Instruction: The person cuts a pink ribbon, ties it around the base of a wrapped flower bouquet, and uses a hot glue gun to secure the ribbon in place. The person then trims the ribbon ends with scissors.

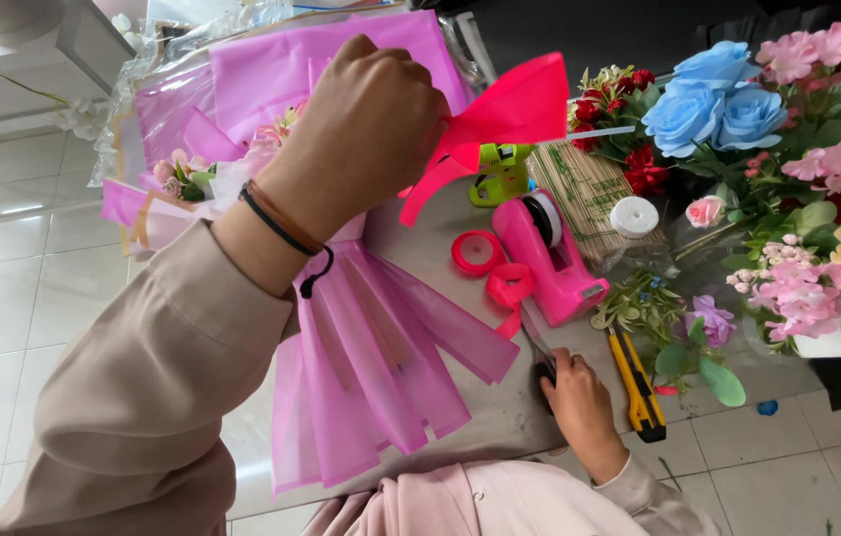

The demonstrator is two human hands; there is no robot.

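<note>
Pink-wrapped bouquet [361,298] lies across the bench [500,417], its paper skirt hanging toward the near edge. Above it the left hand [371,119] is closed tight, pinching a bright red ribbon bow [510,109]. Right of the bouquet sit red ribbon rolls [485,263] and a pink tape dispenser [549,253]. Near the bench's front edge the right hand [574,392] curls around scissors [539,347], beside a yellow utility knife [636,382]. Artificial flowers [787,149] crowd the far right.

A grey bench [500,397] is seen, on which a pink-wrapped bouquet [371,347], a pink tape dispenser [549,258], ribbon rolls [480,253], a yellow utility knife [636,382], a bundle of sticks [584,194] and artificial flowers [797,149] are laid.
</note>
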